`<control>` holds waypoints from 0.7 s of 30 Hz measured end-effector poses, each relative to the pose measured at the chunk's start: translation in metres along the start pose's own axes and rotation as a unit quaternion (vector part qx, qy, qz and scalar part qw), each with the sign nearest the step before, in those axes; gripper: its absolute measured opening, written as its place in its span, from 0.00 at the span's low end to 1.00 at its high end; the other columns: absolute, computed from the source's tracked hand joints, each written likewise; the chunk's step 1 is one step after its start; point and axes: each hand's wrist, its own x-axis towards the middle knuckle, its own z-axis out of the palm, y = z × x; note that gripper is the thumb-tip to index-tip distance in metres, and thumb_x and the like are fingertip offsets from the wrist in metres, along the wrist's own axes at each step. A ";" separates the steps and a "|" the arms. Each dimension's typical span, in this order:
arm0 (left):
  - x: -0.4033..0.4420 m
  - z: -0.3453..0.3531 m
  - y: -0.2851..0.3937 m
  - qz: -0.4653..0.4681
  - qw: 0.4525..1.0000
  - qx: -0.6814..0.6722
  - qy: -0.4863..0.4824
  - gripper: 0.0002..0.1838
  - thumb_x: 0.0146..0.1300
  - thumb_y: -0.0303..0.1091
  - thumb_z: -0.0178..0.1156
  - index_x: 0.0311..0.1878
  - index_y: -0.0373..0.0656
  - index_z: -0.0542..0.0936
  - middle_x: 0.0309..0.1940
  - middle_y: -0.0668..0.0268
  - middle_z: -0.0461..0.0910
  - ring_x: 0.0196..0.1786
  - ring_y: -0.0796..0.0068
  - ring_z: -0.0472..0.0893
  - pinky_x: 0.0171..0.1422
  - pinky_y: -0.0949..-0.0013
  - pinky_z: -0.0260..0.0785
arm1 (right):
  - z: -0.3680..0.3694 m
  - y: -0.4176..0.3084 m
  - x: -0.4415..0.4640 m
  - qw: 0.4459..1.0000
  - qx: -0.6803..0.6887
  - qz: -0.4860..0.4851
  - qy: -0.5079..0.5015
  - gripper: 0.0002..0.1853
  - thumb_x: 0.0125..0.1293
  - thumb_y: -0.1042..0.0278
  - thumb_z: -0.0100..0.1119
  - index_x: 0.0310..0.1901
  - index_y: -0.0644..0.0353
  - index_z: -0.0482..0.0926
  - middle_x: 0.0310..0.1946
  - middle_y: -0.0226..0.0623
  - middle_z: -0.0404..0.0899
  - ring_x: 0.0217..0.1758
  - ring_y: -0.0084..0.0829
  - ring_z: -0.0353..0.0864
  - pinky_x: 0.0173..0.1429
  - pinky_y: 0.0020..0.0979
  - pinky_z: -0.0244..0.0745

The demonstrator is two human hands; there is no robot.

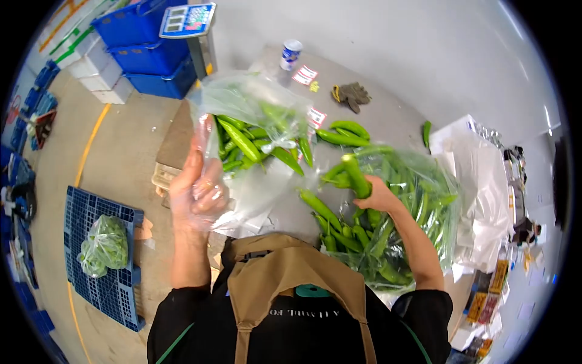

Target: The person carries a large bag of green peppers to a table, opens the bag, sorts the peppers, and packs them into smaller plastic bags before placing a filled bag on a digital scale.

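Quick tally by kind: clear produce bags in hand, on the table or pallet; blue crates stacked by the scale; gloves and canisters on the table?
Clear produce bags: 3
Stacked blue crates: 3
Work glove: 1
Canister: 1
Total: 8

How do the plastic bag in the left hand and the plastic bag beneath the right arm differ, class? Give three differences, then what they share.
1. The left bag is held by the left hand; the right bag rests on the table.
2. The right bag looks larger than the left bag.
3. The right bag contains many more peppers than the left bag.
Shared: both are see-through and contain green peppers.
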 end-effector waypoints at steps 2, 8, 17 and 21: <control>0.001 0.001 0.001 0.000 1.000 0.005 0.007 0.23 0.74 0.37 0.39 0.70 0.56 0.56 0.15 0.73 0.59 0.07 0.88 0.53 0.07 0.82 0.42 | -0.008 -0.020 0.004 1.000 0.009 -0.027 0.012 0.30 0.40 0.73 0.64 0.51 0.63 0.74 0.31 0.32 0.77 0.35 0.22 0.72 0.42 0.26 0.70; 0.006 -0.002 -0.001 -0.042 0.999 -0.007 -0.022 0.25 0.72 0.34 0.43 0.71 0.61 0.55 0.16 0.69 0.62 0.09 0.83 0.52 0.12 0.80 0.46 | 0.030 -0.112 0.075 0.950 -0.265 -0.160 -0.041 0.30 0.38 0.65 0.66 0.49 0.64 0.75 0.40 0.47 0.80 0.42 0.44 0.80 0.47 0.40 0.75; -0.008 -0.009 0.002 -0.017 1.000 0.001 -0.025 0.25 0.74 0.39 0.38 0.72 0.62 0.51 0.17 0.71 0.62 0.08 0.86 0.54 0.07 0.82 0.49 | 0.110 -0.200 0.179 0.926 -0.116 -0.357 -0.045 0.26 0.48 0.58 0.67 0.47 0.68 0.76 0.46 0.56 0.77 0.48 0.49 0.77 0.50 0.38 0.73; -0.012 -0.016 0.008 0.008 0.996 -0.018 -0.090 0.25 0.74 0.38 0.36 0.72 0.58 0.48 0.15 0.70 0.62 0.07 0.88 0.56 0.05 0.83 0.49 | 0.083 -0.144 0.117 0.901 -0.191 -0.389 0.019 0.20 0.54 0.62 0.63 0.44 0.68 0.74 0.41 0.52 0.75 0.45 0.48 0.76 0.49 0.41 0.72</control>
